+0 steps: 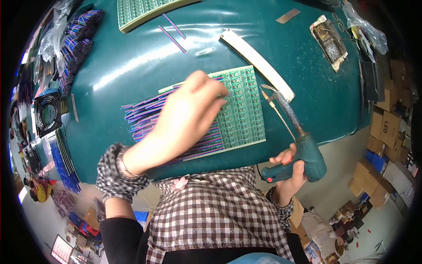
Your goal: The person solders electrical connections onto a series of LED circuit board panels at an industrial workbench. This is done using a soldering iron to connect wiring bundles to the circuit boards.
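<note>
A green panel of many small circuit boards [244, 110] lies on the table before me. Short ribbon wires [143, 115] in blue, pink and black cover its left part in rows. Over the panel's middle, my left hand [187, 112] is closed in a pinch, its fingertips near the bare boards. What it pinches is too small and blurred to name. My right hand [288, 174] grips the handle of a green soldering gun [311, 156]. The gun's metal tip and a thin feed tube point up and left, just off the panel's right edge.
A long white strip [259, 64] lies behind the gun tip. At the back are stacked panels [145, 13] and two loose wires [172, 38]. Wire bundles [79, 46] and a black fan [47, 113] line the left; a grimy metal tray [329, 42] sits back right.
</note>
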### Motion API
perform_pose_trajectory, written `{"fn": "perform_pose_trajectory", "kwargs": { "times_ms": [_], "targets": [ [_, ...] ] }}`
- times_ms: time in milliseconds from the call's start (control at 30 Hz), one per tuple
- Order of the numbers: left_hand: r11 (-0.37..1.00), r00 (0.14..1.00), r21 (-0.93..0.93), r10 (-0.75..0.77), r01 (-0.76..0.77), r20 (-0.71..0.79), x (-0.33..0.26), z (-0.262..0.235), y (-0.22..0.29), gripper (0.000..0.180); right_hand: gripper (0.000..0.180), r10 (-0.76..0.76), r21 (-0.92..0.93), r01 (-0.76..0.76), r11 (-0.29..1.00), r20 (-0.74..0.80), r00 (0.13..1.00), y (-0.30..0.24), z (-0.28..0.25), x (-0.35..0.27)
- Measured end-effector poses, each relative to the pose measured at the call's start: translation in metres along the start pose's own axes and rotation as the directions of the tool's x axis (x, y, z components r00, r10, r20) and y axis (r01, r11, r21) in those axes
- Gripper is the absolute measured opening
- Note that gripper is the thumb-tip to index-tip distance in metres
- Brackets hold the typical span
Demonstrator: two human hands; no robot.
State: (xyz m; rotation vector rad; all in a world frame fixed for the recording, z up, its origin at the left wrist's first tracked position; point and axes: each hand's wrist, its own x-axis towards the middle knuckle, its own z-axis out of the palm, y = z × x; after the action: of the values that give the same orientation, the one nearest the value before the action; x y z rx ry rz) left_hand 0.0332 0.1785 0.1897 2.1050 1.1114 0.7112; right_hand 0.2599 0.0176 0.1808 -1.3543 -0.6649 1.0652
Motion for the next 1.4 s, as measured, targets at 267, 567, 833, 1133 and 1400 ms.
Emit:
{"fn": "perform_pose_trajectory", "kwargs": {
  "times_ms": [267, 567, 833, 1133, 1400],
  "targets": [
    [0.996, 1.0, -0.093, 0.004, -0.007, -0.031, -0.005, 0.026, -0.027, 0.024, 0.057, 0.041, 0.028, -0.043, 0.999, 0.054, 0.998, 0.011, 0.001, 0.01],
    [0.92, 0.989, 0.373, 0.082, -0.124, 0.126, -0.006, 0.02, -0.041, 0.031, 0.056, 0.058, 0.088, -0.063, 0.994, 0.053, 0.997, 0.023, 0.011, 0.018],
    [0.872, 0.981, 0.456, 0.124, -0.18, 0.151, -0.004, 0.023, -0.045, 0.04, 0.058, 0.037, -0.078, -0.032, 0.996, 0.061, 0.997, 0.03, 0.021, 0.019],
    [0.832, 0.937, 0.459, 0.349, -0.311, 0.002, 0.0, 0.032, -0.065, 0.028, 0.06, 0.092, -0.113, -0.085, 0.99, 0.056, 0.994, 0.029, 0.029, 0.02],
    [0.855, 0.959, 0.443, 0.278, -0.271, 0.05, -0.002, 0.035, -0.068, 0.032, 0.058, 0.097, -0.108, -0.09, 0.99, 0.061, 0.993, 0.032, 0.028, 0.019]
  ]
}}
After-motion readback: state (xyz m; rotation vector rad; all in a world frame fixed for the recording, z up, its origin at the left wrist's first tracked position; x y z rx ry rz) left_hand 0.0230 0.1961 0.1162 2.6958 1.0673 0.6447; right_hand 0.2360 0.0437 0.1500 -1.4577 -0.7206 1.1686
